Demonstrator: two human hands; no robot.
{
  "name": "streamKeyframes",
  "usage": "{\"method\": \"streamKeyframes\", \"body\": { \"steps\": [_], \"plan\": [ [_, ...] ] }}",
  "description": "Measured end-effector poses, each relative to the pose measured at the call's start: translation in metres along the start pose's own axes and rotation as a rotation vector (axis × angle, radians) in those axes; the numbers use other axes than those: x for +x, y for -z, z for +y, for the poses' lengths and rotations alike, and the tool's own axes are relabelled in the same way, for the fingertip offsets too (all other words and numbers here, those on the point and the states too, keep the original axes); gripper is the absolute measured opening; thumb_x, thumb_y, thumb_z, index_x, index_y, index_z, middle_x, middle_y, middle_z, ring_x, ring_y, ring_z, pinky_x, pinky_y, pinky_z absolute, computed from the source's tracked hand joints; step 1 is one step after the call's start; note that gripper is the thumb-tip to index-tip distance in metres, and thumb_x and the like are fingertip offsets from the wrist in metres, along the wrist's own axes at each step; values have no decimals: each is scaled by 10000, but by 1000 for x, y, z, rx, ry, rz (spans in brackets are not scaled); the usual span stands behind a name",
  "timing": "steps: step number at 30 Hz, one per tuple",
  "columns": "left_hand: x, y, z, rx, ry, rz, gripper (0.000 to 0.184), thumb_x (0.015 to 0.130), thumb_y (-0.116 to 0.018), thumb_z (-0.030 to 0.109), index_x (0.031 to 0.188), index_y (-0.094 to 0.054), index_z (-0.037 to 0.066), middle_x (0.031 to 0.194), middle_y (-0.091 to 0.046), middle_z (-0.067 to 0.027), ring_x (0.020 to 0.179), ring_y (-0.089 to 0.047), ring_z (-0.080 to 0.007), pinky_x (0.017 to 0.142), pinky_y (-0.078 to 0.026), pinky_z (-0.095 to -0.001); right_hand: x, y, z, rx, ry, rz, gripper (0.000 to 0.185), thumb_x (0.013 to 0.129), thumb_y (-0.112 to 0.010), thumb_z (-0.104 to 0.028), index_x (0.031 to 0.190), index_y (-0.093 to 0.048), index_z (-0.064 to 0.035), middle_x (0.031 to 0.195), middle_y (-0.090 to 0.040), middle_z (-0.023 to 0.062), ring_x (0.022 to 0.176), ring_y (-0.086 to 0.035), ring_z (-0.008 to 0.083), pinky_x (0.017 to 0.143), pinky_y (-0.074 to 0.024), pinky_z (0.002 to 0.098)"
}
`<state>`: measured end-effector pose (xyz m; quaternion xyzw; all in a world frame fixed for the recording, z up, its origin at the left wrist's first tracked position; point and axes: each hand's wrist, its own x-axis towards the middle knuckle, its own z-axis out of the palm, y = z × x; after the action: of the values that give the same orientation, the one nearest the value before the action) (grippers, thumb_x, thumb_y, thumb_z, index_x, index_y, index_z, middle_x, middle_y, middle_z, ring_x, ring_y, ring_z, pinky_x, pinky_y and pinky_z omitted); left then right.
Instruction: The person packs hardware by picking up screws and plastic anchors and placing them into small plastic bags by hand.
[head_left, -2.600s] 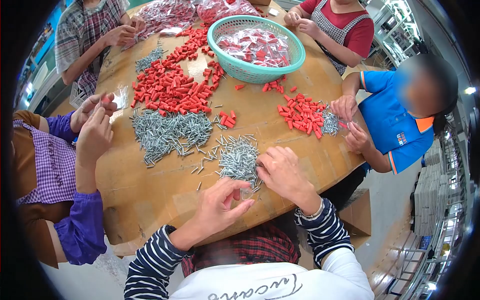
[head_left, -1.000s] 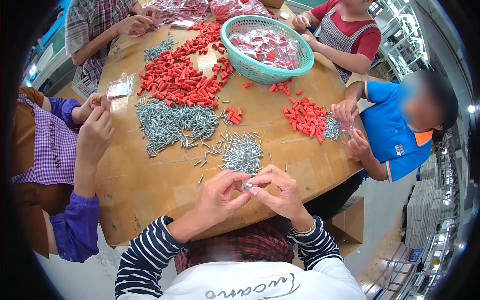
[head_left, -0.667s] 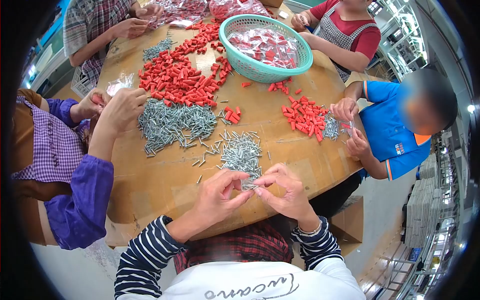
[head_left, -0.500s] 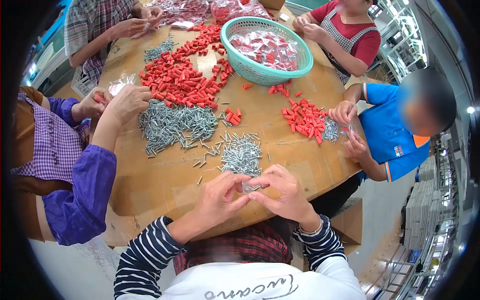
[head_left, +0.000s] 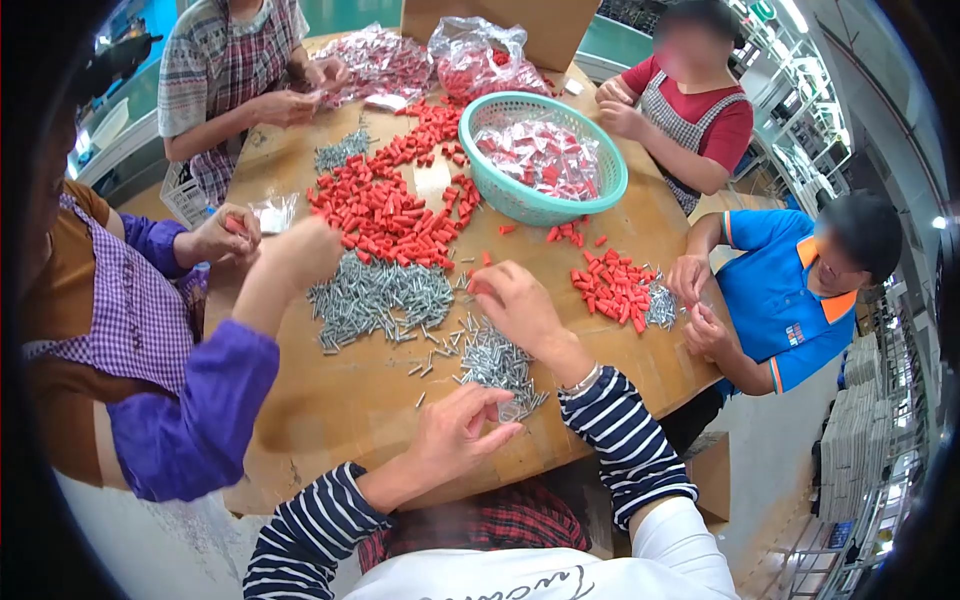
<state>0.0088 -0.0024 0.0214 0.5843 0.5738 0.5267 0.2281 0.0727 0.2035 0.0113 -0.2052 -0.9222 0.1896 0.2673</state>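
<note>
My left hand (head_left: 460, 432) is near the table's front edge, thumb and fingers closed around a small clear plastic bag (head_left: 510, 408). My right hand (head_left: 518, 308) stretches forward past the near pile of small silver screws (head_left: 492, 358). Its fingers curl down where a few red plastic caps (head_left: 487, 258) lie, mostly covering them. What sits between those fingertips is hidden. Left of this hand spreads a larger heap of screws (head_left: 375, 300), with a big heap of red caps (head_left: 400, 215) behind it.
A turquoise basket (head_left: 535, 212) of filled bags stands at the back. Co-workers sit around the table (head_left: 290, 420); one purple sleeve (head_left: 215, 400) reaches in from the left. At right, another person's hands (head_left: 700, 300) work beside small piles of caps and screws. Bagged caps (head_left: 490, 65) lie far back.
My right hand has left the bag and moved forward to the small group of red caps. My left hand keeps the bag. The view has tilted up slightly.
</note>
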Motion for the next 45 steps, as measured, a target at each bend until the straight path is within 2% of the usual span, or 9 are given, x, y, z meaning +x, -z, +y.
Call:
{"method": "streamKeyframes", "body": {
  "steps": [1, 8, 14, 17, 20, 23, 30, 36, 45],
  "plan": [
    [0, 1, 1, 3, 3, 1, 374, 742, -817, 176, 1064, -664, 63, 744, -574, -31, 560, -523, -131, 505, -430, -275, 0, 1, -3, -12, -11, -32, 148, 839, -635, -101, 982, -631, -65, 964, -604, 145, 919, -608, 352, 795, -511, 432],
    [0, 1, 0, -9, 36, -16, 359, 743, -815, 169, 1059, -681, 63, 719, -567, -28, 532, -482, -116, 490, -403, -267, -4, 9, -7, -152, -31, -205, 181, 858, -609, -95, 1036, -617, -64, 951, -595, 158, 897, -610, 362, 763, -511, 441],
    [1, 0, 1, -20, 74, 0, 356, 741, -814, 172, 1051, -682, 57, 729, -585, -20, 543, -466, -115, 503, -400, -269, -22, 18, -8, -75, -8, -96, 177, 857, -634, -81, 1027, -650, -35, 927, -607, 155, 839, -625, 342, 710, -517, 401],
    [0, 0, -2, -22, 108, 4, 359, 740, -815, 172, 1051, -680, 54, 734, -590, -21, 562, -475, -123, 526, -411, -276, -33, 37, -14, 201, -31, -46, 175, 861, -668, -67, 1026, -672, -10, 898, -632, 107, 756, -624, 222, 665, -505, 309],
    [1, 1, -3, -29, 119, 23, 364, 742, -814, 173, 1056, -676, 52, 738, -594, -24, 586, -491, -135, 557, -425, -286, -49, 63, -38, 550, -305, -127, 174, 861, -695, -39, 1031, -690, -3, 909, -652, 57, 719, -574, 98, 641, -466, 228],
    [1, -1, -5, -45, 108, 46, 369, 741, -815, 168, 1064, -675, 57, 745, -595, -27, 598, -505, -137, 562, -427, -287, -66, 79, -56, 619, -288, -114, 172, 850, -728, -56, 1017, -697, -22, 898, -650, 24, 702, -555, 39, 602, -451, 204],
    [0, -6, -10, -71, 116, 45, 370, 743, -811, 143, 1077, -670, 66, 772, -589, -46, 626, -535, -133, 563, -428, -277, -87, 77, -75, 609, -90, -106, 238, 820, -739, -10, 1055, -703, -19, 1015, -687, 89, 762, -618, 111, 640, -497, 227],
    [1, -6, -11, -73, 82, 65, 364, 739, -812, 136, 1065, -667, 64, 754, -577, -43, 617, -537, -133, 559, -427, -275, -96, 79, -75, 490, -58, -125, 287, 850, -699, -23, 1135, -674, -14, 1034, -661, 118, 856, -667, 199, 710, -543, 279],
    [0, -2, -5, 20, 60, 23, 389, 730, -815, 152, 1076, -659, 62, 728, -567, -41, 606, -539, -152, 554, -438, -287, -99, 84, -82, 496, -96, -47, 221, 829, -723, 0, 1045, -673, -9, 1024, -679, 125, 830, -675, 179, 701, -542, 269]
  ]
}}
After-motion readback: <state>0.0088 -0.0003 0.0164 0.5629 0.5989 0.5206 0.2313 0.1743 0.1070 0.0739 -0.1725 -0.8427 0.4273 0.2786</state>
